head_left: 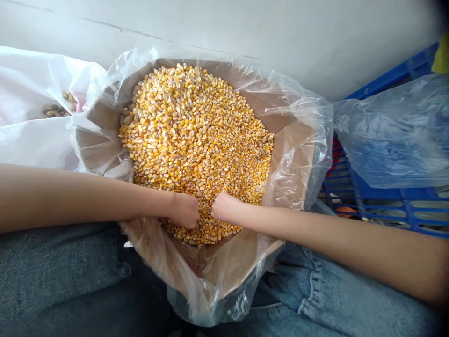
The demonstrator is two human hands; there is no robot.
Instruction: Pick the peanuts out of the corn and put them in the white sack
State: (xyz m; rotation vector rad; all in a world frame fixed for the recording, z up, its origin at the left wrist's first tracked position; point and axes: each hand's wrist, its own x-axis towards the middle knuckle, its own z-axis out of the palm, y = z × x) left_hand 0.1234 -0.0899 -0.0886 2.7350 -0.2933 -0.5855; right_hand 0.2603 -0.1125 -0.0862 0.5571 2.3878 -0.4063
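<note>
Loose yellow corn kernels (196, 135) are heaped in a cardboard box (291, 159) lined with a clear plastic bag (315, 135). The heap rises toward the far left side of the box. My left hand (185, 210) is sunk into the kernels near the front, its back and wrist showing. Just to its right, a small gap apart, my right hand (224, 208) is pushed into the same kernels. The fingers of both hands are hidden by corn, so what they hold cannot be made out. A few peanuts (128, 117) lie among the kernels at the left edge.
At the left lies a white plastic bag (31, 84) with several peanuts (56, 111) in it. To the right stands a blue plastic crate (400, 206) with a clear plastic bag (396, 135) over it. A pale wall (224, 28) rises behind. My jeans-clad legs (63, 276) flank the box.
</note>
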